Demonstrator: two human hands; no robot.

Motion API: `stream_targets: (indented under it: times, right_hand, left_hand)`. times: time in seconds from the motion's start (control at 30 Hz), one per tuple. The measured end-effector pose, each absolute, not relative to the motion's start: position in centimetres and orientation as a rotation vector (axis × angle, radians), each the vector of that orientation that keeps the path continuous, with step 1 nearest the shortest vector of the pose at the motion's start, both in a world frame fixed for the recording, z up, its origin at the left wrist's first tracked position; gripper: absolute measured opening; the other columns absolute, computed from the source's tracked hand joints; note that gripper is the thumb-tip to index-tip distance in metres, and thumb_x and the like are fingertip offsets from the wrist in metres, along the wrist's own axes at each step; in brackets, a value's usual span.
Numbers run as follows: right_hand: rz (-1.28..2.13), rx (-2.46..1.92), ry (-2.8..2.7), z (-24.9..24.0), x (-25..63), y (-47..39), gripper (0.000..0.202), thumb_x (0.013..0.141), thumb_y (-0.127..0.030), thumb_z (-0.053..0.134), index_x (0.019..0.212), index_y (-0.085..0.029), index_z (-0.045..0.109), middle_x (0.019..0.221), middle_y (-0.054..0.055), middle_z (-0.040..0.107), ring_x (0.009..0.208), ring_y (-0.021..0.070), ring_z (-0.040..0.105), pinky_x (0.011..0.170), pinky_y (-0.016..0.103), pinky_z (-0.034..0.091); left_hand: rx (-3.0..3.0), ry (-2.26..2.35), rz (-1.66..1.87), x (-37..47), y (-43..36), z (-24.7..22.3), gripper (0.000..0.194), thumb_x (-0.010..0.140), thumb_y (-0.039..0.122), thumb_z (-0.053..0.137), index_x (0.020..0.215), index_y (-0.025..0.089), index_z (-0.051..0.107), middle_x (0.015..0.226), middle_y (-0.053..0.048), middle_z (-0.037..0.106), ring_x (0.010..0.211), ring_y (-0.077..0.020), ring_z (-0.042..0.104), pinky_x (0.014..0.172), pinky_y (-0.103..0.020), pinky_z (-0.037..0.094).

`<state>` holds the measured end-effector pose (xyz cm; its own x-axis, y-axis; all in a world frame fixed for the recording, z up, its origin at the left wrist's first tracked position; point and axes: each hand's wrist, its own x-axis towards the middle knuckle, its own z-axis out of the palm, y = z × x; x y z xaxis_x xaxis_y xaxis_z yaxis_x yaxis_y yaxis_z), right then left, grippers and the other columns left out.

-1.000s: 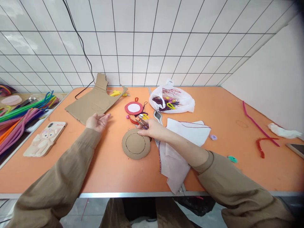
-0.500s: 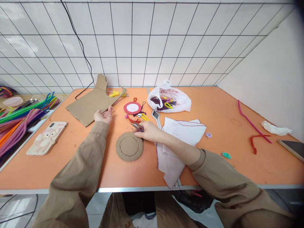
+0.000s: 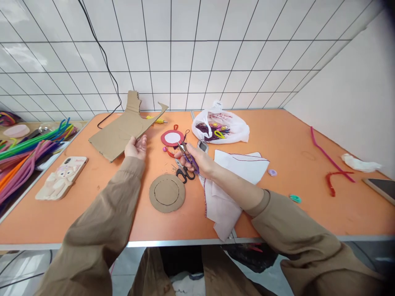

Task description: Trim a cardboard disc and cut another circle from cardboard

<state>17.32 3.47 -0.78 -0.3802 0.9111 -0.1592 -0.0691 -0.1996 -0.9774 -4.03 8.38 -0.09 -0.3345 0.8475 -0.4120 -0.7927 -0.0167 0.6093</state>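
Observation:
My right hand (image 3: 197,159) is wrapped round purple-handled scissors (image 3: 190,159), their blades pointing up and left near a red ring with a white centre (image 3: 172,138). At the lower edge of a cut cardboard sheet (image 3: 115,133) is my left hand (image 3: 135,147), palm up, its fingers curled round the sheet's edge. A cardboard disc (image 3: 167,193) with a circle drawn on it lies flat nearer the table's front. Black-handled scissors (image 3: 185,174) rest just below my right hand.
White cloth (image 3: 243,168) lies right of centre, below a plastic bag of threads (image 3: 220,127). A yellow glue gun (image 3: 157,120) is behind the cardboard. Phone (image 3: 63,177) and pipe cleaners (image 3: 33,152) are on the left.
My right hand has lifted the purple-handled scissors up from beside the disc, uncovering the black-handled scissors. My left hand has shifted slightly, and the cardboard sheet is tilted up a little more.

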Motion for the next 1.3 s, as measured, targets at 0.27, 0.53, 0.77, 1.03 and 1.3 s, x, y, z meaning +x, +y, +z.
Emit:
stream_targets:
  times: [0.27, 0.53, 0.77, 1.03, 1.3]
  right_hand:
    - [1.641, -0.877, -1.197, -1.4, 16.7, 3.0, 0.049, 0.073, -0.063, 0.064, 0.084, -0.016, 0.058, 0.066, -0.004, 0.050, 0.049, 0.0073, 0.047, 0.044, 0.021, 0.039]
    - [1.618, -0.747, -1.189, -1.1, 16.0, 1.3, 0.048, 0.079, -0.067, 0.054, 0.092, -0.021, 0.050, 0.059, -0.009, 0.044, 0.037, 0.0039, 0.033, 0.035, 0.019, 0.025]
    - [1.544, -0.784, -1.214, -1.0, 16.8, 1.6, 0.041, 0.077, -0.059, 0.061, 0.082, -0.020, 0.051, 0.053, -0.010, 0.036, 0.036, 0.0028, 0.026, 0.035, 0.020, 0.017]
    - [1.421, -0.726, -1.169, -1.2, 16.4, 1.3, 0.034, 0.077, -0.048, 0.070, 0.079, -0.021, 0.050, 0.049, -0.010, 0.033, 0.036, 0.0042, 0.027, 0.036, 0.020, 0.019]
    - [1.369, -0.612, -0.939, 0.1, 16.3, 1.6, 0.049, 0.073, -0.036, 0.075, 0.059, -0.021, 0.031, 0.044, -0.012, 0.028, 0.034, 0.0023, 0.023, 0.034, 0.019, 0.019]
  left_hand:
    - [0.403, 0.792, 1.520, 0.7, 2.0, 0.6, 0.022, 0.097, 0.022, 0.040, 0.101, 0.013, 0.060, 0.084, -0.008, 0.075, 0.045, -0.0086, 0.060, 0.040, -0.016, 0.046]
    - [0.551, 0.706, 1.428, 2.4, -0.1, -0.1, 0.029, 0.097, 0.023, 0.038, 0.099, 0.013, 0.065, 0.095, -0.009, 0.075, 0.047, -0.0086, 0.060, 0.041, -0.018, 0.048]
    - [0.581, 0.727, 1.433, 1.5, 0.4, 0.0, 0.028, 0.096, 0.020, 0.040, 0.098, 0.013, 0.067, 0.094, -0.009, 0.076, 0.049, -0.0106, 0.063, 0.041, -0.019, 0.048]
    - [0.652, 0.704, 1.440, 1.2, 0.5, -0.3, 0.022, 0.083, 0.029, 0.065, 0.092, 0.011, 0.071, 0.094, -0.011, 0.076, 0.050, -0.0122, 0.064, 0.040, -0.019, 0.050]
    - [0.753, 0.677, 1.271, 2.0, -0.4, -1.0, 0.029, 0.073, 0.035, 0.074, 0.085, 0.009, 0.076, 0.093, -0.014, 0.076, 0.054, -0.0120, 0.065, 0.042, -0.017, 0.050]
